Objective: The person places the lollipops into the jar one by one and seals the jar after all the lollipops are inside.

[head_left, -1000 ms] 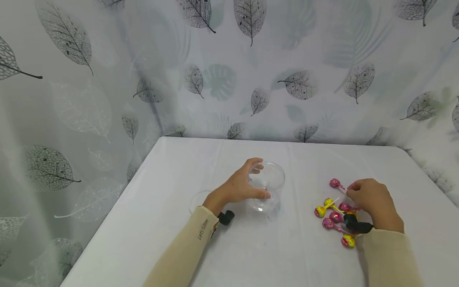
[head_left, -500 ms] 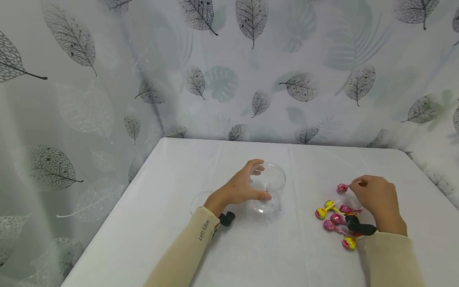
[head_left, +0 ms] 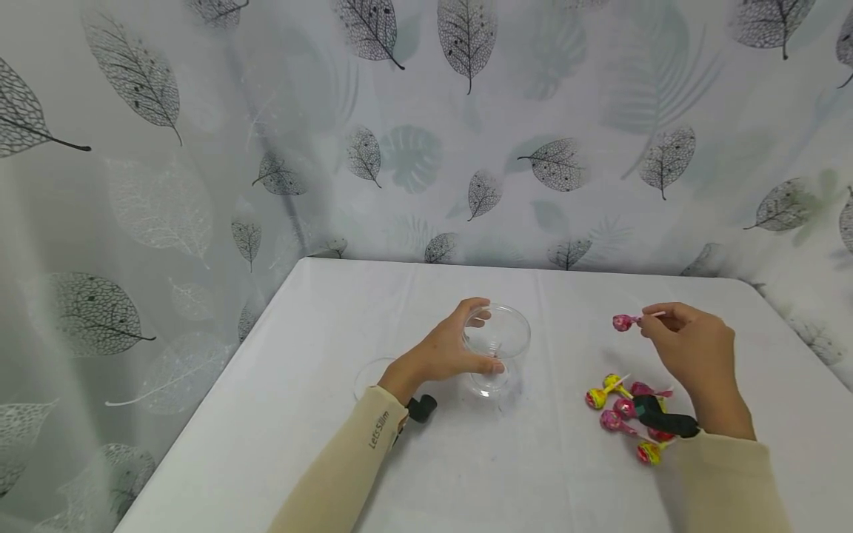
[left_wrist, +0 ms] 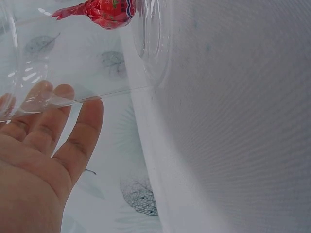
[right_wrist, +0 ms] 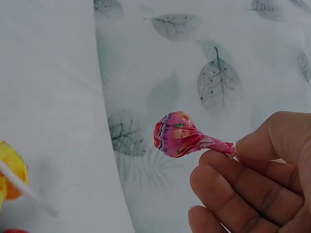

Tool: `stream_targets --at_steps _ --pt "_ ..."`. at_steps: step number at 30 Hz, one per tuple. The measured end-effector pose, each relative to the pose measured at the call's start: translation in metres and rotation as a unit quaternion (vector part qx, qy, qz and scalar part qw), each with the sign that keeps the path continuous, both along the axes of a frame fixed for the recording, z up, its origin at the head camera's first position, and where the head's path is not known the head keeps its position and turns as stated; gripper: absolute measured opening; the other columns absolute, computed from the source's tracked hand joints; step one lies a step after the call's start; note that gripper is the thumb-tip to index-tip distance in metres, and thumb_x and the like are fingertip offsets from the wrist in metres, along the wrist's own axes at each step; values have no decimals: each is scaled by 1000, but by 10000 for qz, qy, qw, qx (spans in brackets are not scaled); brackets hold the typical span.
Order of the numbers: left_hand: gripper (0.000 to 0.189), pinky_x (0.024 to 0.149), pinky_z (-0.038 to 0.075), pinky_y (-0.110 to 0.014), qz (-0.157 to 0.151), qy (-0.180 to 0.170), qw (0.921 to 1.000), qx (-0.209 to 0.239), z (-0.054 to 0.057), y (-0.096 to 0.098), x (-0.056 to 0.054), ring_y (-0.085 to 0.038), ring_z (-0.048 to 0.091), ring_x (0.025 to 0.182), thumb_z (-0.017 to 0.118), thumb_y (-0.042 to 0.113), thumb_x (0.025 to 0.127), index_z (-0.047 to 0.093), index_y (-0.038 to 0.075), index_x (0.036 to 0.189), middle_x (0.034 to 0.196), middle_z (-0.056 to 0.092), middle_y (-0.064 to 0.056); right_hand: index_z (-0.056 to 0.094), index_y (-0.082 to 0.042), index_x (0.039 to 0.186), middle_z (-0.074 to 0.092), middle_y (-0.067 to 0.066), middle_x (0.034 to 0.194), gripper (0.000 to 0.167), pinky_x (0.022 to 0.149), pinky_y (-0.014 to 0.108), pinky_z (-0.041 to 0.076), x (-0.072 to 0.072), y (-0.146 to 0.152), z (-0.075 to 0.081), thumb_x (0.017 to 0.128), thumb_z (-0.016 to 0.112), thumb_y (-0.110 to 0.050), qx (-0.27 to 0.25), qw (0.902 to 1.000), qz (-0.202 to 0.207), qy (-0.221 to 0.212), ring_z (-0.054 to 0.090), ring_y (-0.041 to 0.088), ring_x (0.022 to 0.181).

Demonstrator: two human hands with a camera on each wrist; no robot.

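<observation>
Right hand (head_left: 693, 355) pinches pink lollipop (right_wrist: 177, 135) by its wrapped neck above table (head_left: 546, 451); probably light, hard-headed, slick-wrapped, best held there. Left hand (head_left: 440, 346) grips clear jar (head_left: 512, 346), red lollipop (left_wrist: 111, 11) inside. Wrist camera (head_left: 669, 422) partly hides other lollipops (head_left: 623, 408); clear disc (head_left: 367, 376) lies behind left wrist.

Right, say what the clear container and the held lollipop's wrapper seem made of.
Clear container: smooth, glossy, probably plastic, perhaps glass; it is transparent with bright glints. Wrapper: thin, slightly shiny film, likely plastic; it gathers in creases.
</observation>
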State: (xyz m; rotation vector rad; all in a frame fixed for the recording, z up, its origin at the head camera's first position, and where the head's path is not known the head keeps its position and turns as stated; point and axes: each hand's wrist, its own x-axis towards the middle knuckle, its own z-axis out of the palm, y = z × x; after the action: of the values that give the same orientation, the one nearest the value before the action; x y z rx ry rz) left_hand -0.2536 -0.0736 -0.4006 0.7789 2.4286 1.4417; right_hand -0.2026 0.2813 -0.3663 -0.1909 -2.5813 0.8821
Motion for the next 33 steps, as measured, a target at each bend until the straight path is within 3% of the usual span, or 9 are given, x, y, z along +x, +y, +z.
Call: stream_targets --at_steps 2,9,13,15,24,33 --pt "105 109 45 -50 -3 -1 10000 12 -1 0 0 -11 45 143 93 41 77 29 33 159 155 48 8 75 -1 115 78 21 98 32 62 28 45 1 -5 5 103 58 -27 -42 9999 27 100 66 18 83" --pt "107 109 45 -50 18 49 10000 -43 -2 1 -1 -10 46 142 93 43 77 29 27 161 150 49 15 75 -4 120 78 20 103 35 64 27 45 7 -20 16 104 57 -30 -264 9996 80 84 67 17 89" --pt "107 110 44 -50 12 80 9999 -72 -2 1 -1 -10 46 142 93 43 77 28 28 161 151 49 15 76 -6 117 79 18 100 33 64 22 44 8 -26 20 104 59 -30 -243 9992 165 255 54 -9 77" --pt "106 110 44 -50 8 80 9999 -62 -1 1 -1 -10 46 142 93 43 77 29 30 160 151 49 15 77 -6 117 79 18 100 32 63 20 44 8 -29 22 104 60 -30 -259 9988 226 351 51 -14 75" --pt "104 110 44 -50 15 52 10000 -55 0 0 -1 -9 46 141 93 43 77 30 34 159 151 49 15 77 -5 117 78 18 99 30 65 13 44 11 -43 28 103 63 -28 -407 9960 503 622 52 -21 75" --pt "102 111 44 -50 8 54 10000 -42 0 0 0 -10 46 142 93 43 77 30 37 157 151 49 14 78 -6 114 79 17 98 27 67 11 47 14 -58 32 103 64 -26 -632 9908 852 836 58 -19 77"
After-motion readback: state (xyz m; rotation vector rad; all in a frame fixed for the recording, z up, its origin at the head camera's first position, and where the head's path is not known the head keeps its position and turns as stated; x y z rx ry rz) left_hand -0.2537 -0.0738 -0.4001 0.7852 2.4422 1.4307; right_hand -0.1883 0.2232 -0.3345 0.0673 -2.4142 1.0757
